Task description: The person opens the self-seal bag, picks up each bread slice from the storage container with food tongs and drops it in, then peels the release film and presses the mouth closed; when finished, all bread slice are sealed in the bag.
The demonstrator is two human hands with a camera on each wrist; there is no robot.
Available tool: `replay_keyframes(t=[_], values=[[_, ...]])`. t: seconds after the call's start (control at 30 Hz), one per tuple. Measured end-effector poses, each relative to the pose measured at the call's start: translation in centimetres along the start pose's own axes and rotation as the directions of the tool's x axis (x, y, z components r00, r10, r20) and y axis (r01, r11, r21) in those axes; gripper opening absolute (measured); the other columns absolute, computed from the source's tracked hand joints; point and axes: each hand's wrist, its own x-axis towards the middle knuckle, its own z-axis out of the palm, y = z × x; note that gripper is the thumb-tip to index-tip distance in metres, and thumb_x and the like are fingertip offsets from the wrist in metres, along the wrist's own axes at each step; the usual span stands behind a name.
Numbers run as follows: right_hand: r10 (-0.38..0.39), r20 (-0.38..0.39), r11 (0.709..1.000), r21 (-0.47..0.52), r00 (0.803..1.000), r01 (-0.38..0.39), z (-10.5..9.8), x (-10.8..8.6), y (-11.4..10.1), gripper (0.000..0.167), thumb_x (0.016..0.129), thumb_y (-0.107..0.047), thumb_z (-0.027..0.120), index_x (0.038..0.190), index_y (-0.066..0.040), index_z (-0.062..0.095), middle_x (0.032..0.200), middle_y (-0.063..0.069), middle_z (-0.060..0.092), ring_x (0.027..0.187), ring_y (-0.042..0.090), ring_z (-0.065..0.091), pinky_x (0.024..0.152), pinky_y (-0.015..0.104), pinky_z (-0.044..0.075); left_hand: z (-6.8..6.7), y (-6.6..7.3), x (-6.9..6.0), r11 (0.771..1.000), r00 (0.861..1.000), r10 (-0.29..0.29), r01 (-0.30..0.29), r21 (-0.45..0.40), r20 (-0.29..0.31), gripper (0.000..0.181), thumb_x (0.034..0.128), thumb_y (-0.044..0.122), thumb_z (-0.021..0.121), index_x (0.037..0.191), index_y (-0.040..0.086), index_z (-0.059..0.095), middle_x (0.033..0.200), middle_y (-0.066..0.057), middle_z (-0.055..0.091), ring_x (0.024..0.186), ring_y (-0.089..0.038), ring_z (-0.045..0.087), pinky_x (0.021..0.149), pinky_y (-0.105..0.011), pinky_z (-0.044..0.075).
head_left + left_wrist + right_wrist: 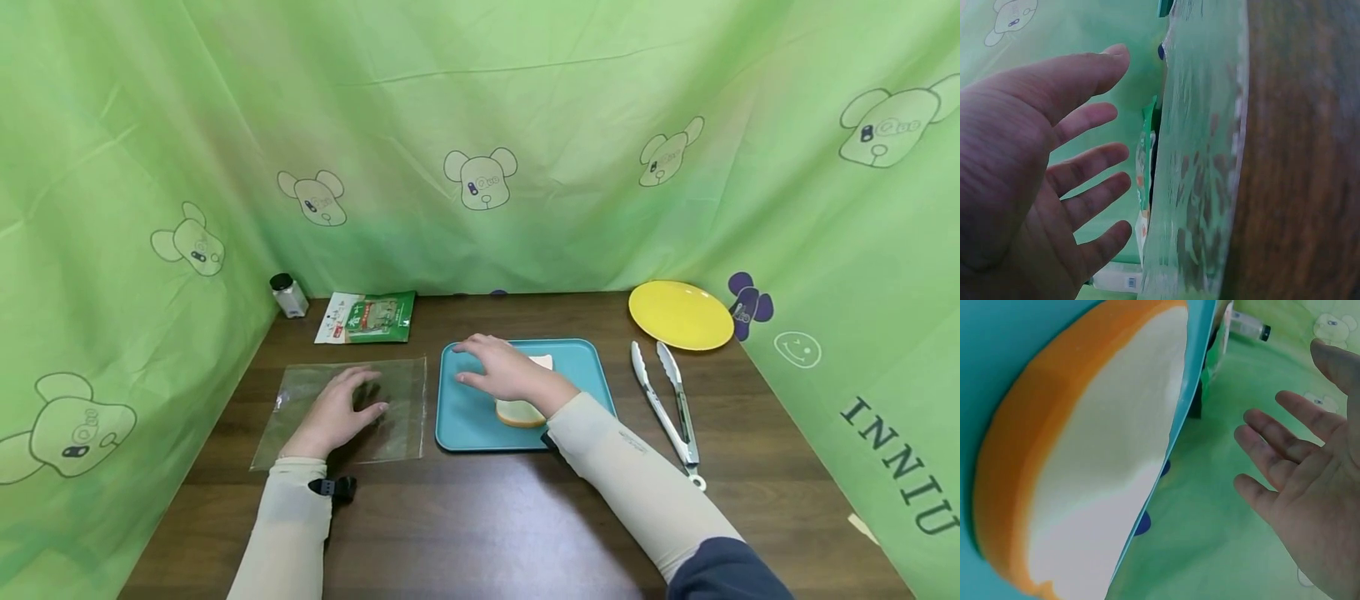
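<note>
My left hand (pixel 335 414) hovers over a flat clear plastic bag (pixel 401 429) on the left of the table, its fingers spread and loosely bent. Nothing lies in its grasp in the left wrist view. A blue tray (pixel 461 429) sits at the middle, bearing a slice of white bread (pixel 519 413) with a brown crust. Above that tray is my right hand (pixel 504 369), fingers apart and holding nothing; it partly covers the bread in the head view. The right wrist view shows the bread slice (pixel 1100 444) up close, apart from the hand.
Behind the bag lie a green-and-white packet (pixel 367 318) and a small jar with a black lid (pixel 289 296). Metal tongs (pixel 671 408) rest right of the tray, below a yellow plate (pixel 681 315). Green printed curtains (pixel 480 250) surround the table on the back and sides.
</note>
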Motion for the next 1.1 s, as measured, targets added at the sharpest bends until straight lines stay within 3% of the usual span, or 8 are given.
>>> replay_keyframes(t=[0.6,0.83,1.1], values=[[-0.057,0.116,0.993,-0.092,0.992,0.068,0.9,2.6,-1.5,0.051,0.106,-0.038,0.064,0.147,-0.01,0.06,0.153,0.008,0.054,0.145,0.03,0.045,0.122,0.049,0.031,0.6,0.4,0.4,0.999,0.999,0.001,-0.002,0.038,0.041,0.044,0.1021,0.019,0.071,0.143,0.006,0.063,0.158,-0.019,0.046,0.145,-0.044,0.041,0.113,-0.064,0.037],[-0.099,0.117,0.987,-0.116,0.988,0.113,1.1,3.4,-2.3,0.044,0.104,-0.032,0.067,0.141,-0.007,0.065,0.148,0.009,0.059,0.142,0.03,0.048,0.122,0.046,0.033,0.7,0.7,0.5,0.998,0.999,0.011,-0.014,0.055,0.053,0.043,0.1003,0.019,0.074,0.141,0.006,0.065,0.155,-0.017,0.051,0.143,-0.043,0.043,0.114,-0.063,0.037],[-0.072,0.148,0.981,-0.168,0.986,0.097,1.9,4.3,-2.7,0.043,0.105,-0.034,0.066,0.141,-0.011,0.066,0.147,0.007,0.06,0.143,0.028,0.048,0.123,0.044,0.03,0.8,0.9,0.6,0.998,0.998,0.023,-0.027,0.065,0.065,0.048,0.096,0.019,0.079,0.14,0.006,0.065,0.151,-0.019,0.054,0.14,-0.044,0.047,0.111,-0.063,0.04]])
